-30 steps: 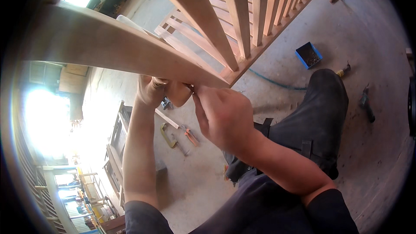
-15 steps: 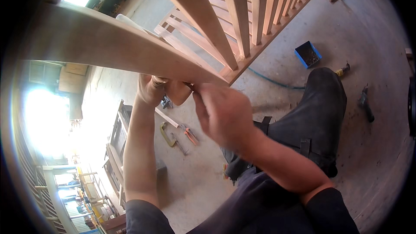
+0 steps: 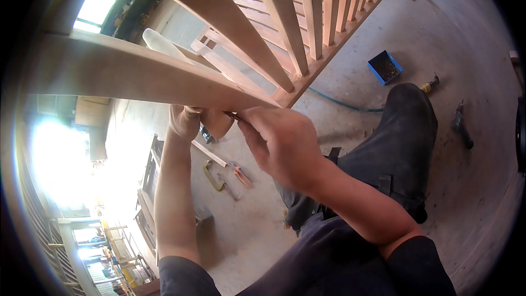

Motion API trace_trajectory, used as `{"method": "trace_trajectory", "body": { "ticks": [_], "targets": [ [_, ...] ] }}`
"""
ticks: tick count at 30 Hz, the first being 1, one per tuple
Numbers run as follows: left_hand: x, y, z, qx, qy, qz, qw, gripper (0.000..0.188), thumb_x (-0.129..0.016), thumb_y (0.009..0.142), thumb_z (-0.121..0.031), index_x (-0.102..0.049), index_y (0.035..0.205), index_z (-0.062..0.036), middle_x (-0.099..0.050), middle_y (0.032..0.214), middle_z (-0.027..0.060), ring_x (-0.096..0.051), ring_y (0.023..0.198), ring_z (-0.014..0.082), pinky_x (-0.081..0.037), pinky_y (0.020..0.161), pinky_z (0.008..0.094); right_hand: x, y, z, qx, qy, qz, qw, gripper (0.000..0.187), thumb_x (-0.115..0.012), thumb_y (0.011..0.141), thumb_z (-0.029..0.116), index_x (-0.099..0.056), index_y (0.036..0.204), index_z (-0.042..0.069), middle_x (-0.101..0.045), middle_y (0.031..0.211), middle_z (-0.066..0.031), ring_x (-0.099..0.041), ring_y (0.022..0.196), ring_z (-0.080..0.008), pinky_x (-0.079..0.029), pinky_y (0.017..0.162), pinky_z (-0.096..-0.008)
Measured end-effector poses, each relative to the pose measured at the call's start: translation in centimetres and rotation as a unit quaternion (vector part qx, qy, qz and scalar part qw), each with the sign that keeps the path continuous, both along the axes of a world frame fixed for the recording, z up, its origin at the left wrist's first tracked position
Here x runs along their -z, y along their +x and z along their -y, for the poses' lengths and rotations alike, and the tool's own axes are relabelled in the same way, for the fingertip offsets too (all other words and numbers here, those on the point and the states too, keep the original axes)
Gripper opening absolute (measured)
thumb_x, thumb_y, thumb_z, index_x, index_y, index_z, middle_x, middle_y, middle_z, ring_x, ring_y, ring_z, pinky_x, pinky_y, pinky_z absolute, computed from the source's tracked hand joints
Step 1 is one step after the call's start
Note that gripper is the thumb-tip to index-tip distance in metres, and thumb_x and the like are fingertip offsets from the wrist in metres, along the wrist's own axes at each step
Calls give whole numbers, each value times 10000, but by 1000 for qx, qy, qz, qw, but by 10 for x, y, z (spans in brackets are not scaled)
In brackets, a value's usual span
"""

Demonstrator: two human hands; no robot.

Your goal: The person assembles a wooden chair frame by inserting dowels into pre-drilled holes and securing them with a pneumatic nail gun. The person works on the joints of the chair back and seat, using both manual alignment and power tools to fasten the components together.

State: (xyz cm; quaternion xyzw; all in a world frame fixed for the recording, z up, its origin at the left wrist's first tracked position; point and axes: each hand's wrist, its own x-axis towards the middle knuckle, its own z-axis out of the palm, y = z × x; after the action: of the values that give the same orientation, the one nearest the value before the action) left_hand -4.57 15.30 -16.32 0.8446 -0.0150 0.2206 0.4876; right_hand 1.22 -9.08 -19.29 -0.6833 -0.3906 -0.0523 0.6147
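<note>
My right hand sits at the centre of the frame, fingers drawn narrow and pinched together at the tips, pressed up against the underside of the wooden rail. I see something small and dark between the fingertips, but I cannot tell what it is. My left hand is just to the left of it, curled up under the same rail with its fingers closed against the wood; whether it holds anything is hidden from me.

The rail is pale, smooth timber running from the left edge toward the middle of the frame, where it meets a slanted post. More pale slats fan across the top centre.

Below my hands, on the concrete floor, lie a clamp and orange-handled pliers, lower centre left. My dark-trousered knee fills the right of centre.

Further off, toward the upper right, stands a small blue box, square and open-topped with dark bits inside. Just right of it lies a tool with a yellow band, and another dark tool lies near the right edge. A green hose trails across the floor.
</note>
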Motion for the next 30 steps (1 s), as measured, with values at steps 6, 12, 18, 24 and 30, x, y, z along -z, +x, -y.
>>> {"method": "trace_trajectory", "body": {
  "ticks": [6, 12, 18, 24, 30],
  "targets": [
    [2, -1, -6, -13, 25, -9, 1000, 786, -646, 829, -731, -671, 1060, 19, -687, 1009, 70, -632, 956, 178, -501, 830, 338, -4, 17, 5, -44, -27, 17, 999, 66, -685, 879, 89, -694, 925, 43, -687, 796, -146, -665, 737, -365, -516, 646, -441],
    [8, -3, -15, -23, 35, -11, 999, 836, -607, 820, -773, -667, 1077, 20, -686, 1023, 76, -630, 968, 182, -500, 833, 337, -4, -1, -3, 5, -15, 29, 999, 72, -676, 869, 87, -621, 839, 52, -630, 693, -150, -636, 650, -364, -492, 584, -452],
    [4, 2, -6, 0, 21, 9, 1000, 781, -662, 817, -722, -665, 1079, 13, -683, 1012, 64, -626, 961, 172, -496, 832, 330, -11, 7, 0, -24, -72, 80, 994, 186, -710, 724, 82, -546, 801, 42, -624, 703, -120, -649, 674, -312, -511, 613, -418],
    [2, 3, -8, 4, 31, 17, 999, 740, -695, 830, -670, -653, 1118, 10, -674, 1026, 55, -620, 973, 165, -491, 847, 323, -12, -10, -6, 27, -75, 101, 992, 135, -660, 748, 78, -537, 802, 65, -613, 688, -106, -644, 652, -275, -515, 592, -390],
    [2, 9, -4, 29, 13, 34, 999, 751, -718, 822, -648, -630, 1166, 14, -665, 1080, 66, -611, 1022, 173, -482, 885, 327, -9, -16, -7, 62, -61, 83, 993, 127, -669, 796, 72, -546, 828, 69, -601, 673, -103, -626, 637, -297, -491, 570, -408]
  ]
}}
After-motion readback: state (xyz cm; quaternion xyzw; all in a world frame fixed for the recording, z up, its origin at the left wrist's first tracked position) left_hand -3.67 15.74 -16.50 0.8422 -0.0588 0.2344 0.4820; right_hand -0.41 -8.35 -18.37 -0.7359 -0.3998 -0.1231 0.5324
